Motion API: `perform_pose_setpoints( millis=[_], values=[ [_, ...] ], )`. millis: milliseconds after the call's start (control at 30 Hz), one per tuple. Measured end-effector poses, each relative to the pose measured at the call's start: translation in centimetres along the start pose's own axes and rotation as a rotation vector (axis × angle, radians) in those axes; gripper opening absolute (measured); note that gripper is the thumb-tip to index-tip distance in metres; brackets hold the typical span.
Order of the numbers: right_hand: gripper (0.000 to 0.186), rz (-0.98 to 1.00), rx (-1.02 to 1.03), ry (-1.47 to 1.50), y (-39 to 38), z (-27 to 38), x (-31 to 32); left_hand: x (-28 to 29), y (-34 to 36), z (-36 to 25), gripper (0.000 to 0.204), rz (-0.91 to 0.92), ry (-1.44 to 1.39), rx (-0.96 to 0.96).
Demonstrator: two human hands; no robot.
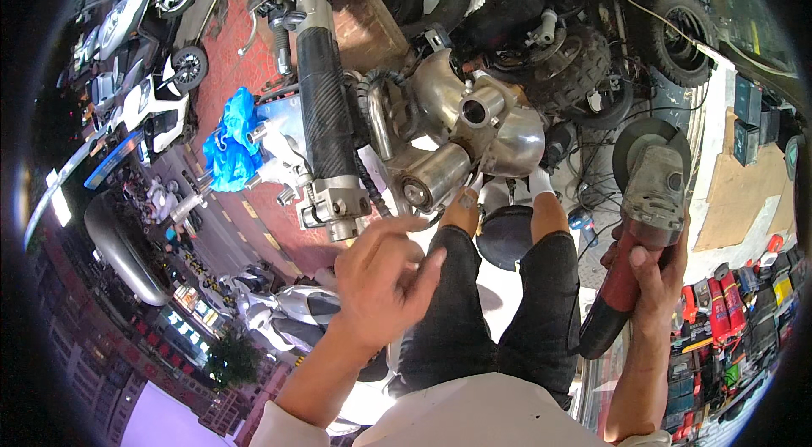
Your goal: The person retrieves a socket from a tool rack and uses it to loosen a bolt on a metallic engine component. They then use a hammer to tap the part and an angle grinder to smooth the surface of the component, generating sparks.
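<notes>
My right hand [655, 282] is wrapped round the red and black body of an angle grinder [644, 202], held upright on the right with its dark disc at the top. My left hand [385, 278] is raised over my left thigh, thumb apart from the bent fingers, with nothing in it. Beyond my knees lies a shiny metal exhaust assembly [516, 142], with a short open pipe and a round cylinder [436, 176] on its near left. Left of it stands a carbon-patterned tube [328, 109] with a metal clamp at its lower end.
Several loose tyres [681, 37] lie at the back right. A blue plastic bag [233, 142] sits left of the tube. Cables [584, 176] trail over the floor near the grinder. Red tool packs [727, 303] stand at the right edge. Parked scooters [156, 113] line the far left.
</notes>
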State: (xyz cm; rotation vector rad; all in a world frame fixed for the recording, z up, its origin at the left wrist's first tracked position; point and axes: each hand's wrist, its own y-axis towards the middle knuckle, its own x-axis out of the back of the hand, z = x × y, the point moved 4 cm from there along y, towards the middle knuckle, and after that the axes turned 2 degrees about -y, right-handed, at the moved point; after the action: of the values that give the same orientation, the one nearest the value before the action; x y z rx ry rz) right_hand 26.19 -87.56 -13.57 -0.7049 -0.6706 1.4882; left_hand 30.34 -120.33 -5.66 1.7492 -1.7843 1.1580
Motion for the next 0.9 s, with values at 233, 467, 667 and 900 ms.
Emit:
perform_pose_setpoints(
  millis=[233, 467, 667, 900],
  values=[
    [0.077, -0.11, 0.17, 0.1, 3.5, 2.0, -0.4, -6.6, -2.2, -2.8, 0.027, 0.276, -0.4, 0.048],
    [0.062, -0.064, 0.188, 0.392, 10.0, 2.0, 1.5, -17.0, -1.2, -7.8, 0.093, 0.312, -0.521, -0.256],
    [0.052, -0.049, 0.377, 0.712, 14.1, -2.1, 1.3, -22.3, 1.2, -3.5, 0.085, 0.088, -0.478, -0.371],
    [0.049, 0.078, 0.567, 0.813, 19.0, -8.4, 1.8, -27.2, 2.2, 1.7, 0.074, -0.179, -0.286, -0.661]
  ],
)
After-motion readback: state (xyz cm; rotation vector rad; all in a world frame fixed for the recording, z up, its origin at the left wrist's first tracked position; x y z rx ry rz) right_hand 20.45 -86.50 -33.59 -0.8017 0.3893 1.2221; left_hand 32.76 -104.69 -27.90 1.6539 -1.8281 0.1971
